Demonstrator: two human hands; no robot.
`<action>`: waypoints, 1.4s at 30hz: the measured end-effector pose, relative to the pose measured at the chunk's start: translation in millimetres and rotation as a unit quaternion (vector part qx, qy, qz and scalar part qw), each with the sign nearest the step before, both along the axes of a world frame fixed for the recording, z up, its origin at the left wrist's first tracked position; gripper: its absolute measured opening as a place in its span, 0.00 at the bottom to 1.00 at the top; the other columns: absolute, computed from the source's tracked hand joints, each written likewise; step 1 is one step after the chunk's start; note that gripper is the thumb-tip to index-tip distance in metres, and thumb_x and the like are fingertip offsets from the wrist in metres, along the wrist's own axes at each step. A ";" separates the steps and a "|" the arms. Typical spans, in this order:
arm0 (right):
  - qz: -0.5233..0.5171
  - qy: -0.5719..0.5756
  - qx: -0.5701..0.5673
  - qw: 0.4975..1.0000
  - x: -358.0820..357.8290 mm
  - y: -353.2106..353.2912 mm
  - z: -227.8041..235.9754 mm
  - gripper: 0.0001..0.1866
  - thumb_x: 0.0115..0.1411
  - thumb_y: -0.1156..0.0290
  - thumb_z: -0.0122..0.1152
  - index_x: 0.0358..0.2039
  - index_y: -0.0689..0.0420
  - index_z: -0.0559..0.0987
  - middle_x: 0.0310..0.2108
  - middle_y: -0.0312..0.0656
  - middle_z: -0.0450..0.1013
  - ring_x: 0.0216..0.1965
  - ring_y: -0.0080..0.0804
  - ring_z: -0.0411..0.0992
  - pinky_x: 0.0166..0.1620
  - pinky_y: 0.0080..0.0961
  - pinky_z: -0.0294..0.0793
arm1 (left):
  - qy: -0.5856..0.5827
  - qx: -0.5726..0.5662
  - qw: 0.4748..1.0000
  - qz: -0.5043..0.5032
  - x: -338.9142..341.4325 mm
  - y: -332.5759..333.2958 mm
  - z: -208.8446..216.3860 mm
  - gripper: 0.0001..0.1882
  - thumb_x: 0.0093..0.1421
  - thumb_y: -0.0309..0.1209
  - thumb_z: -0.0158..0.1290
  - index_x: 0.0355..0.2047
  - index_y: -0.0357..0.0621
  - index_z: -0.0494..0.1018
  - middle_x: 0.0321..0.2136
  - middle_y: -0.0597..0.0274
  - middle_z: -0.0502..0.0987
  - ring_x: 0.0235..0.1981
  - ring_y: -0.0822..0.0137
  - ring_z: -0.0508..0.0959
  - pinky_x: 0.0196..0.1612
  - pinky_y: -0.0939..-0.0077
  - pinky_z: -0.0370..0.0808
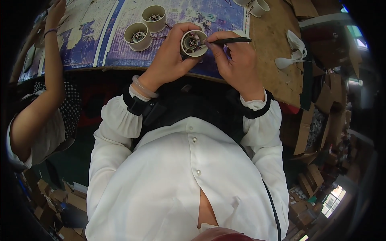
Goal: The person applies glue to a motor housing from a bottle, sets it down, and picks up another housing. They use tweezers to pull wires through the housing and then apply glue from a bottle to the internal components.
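Observation:
My left hand (pixel 171 60) is wrapped round a white cup-shaped motor housing (pixel 193 42), its open top facing me. Inside sits a small round motor with ribs and thin wires around it. Between the fingers of my right hand (pixel 240 62) is a slim black pen-like tool (pixel 233 40), held sideways; its working tip is hidden by the fingers at the housing's right rim. Two similar housings, one nearer (pixel 138 37) and one farther (pixel 154 19), stand upright on the table left of my hands, with dark wires trailing to the right.
Worn purple-blue printed sheeting covers the table (pixel 116 48); bare brown board (pixel 267 52) shows on the right. A white spoon-like piece (pixel 284 62) and crumpled white wrapping (pixel 296 45) lie there. More housings (pixel 259 8) stand at the back. A co-worker's arm (pixel 54 76) reaches in at left.

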State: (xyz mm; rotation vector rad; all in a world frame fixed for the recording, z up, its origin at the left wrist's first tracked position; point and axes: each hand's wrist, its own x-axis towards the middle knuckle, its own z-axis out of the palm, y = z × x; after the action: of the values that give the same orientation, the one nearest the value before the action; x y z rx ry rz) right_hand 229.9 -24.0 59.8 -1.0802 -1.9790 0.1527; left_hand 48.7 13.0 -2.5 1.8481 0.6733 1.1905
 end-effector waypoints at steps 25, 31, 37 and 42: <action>-0.114 0.106 -0.020 0.988 42.8 -15.2 20.1 0.08 0.57 0.80 0.61 0.38 0.60 0.79 0.34 0.44 0.77 0.35 0.39 0.76 0.38 0.26 0.74 | -0.031 -0.010 0.999 -0.004 -2.6 0.9 -0.2 0.31 0.53 0.23 0.62 0.54 0.41 0.60 0.48 0.57 0.69 0.50 0.66 0.73 0.53 0.74 0.71; -0.211 -0.311 -0.108 0.921 79.9 3.4 -0.7 0.11 0.56 0.74 0.64 0.41 0.56 0.80 0.37 0.42 0.77 0.38 0.42 0.75 0.41 0.35 0.74 | -0.091 -0.043 0.994 -0.040 -3.6 4.2 -1.8 0.32 0.54 0.25 0.63 0.55 0.40 0.58 0.48 0.59 0.69 0.50 0.69 0.73 0.54 0.75 0.72; -0.015 -0.119 0.032 0.992 36.3 3.9 12.7 0.13 0.52 0.76 0.66 0.40 0.55 0.81 0.35 0.41 0.76 0.38 0.43 0.73 0.40 0.36 0.73 | -0.092 -0.050 0.994 -0.041 -4.1 4.4 -3.9 0.33 0.54 0.25 0.64 0.56 0.40 0.58 0.48 0.59 0.69 0.50 0.69 0.73 0.54 0.75 0.71; 0.044 -0.111 0.018 0.993 21.5 1.8 -3.5 0.13 0.49 0.81 0.67 0.37 0.55 0.82 0.34 0.41 0.75 0.35 0.41 0.73 0.37 0.33 0.74 | -0.086 -0.036 0.995 -0.043 -4.6 6.2 -6.3 0.34 0.53 0.24 0.64 0.56 0.40 0.58 0.49 0.58 0.69 0.51 0.68 0.73 0.55 0.75 0.71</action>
State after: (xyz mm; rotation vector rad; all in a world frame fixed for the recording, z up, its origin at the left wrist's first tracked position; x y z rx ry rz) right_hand 251.4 -22.3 56.3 -1.0247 -2.2214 0.0452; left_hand 44.2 19.2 -8.8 1.6771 0.5287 1.2362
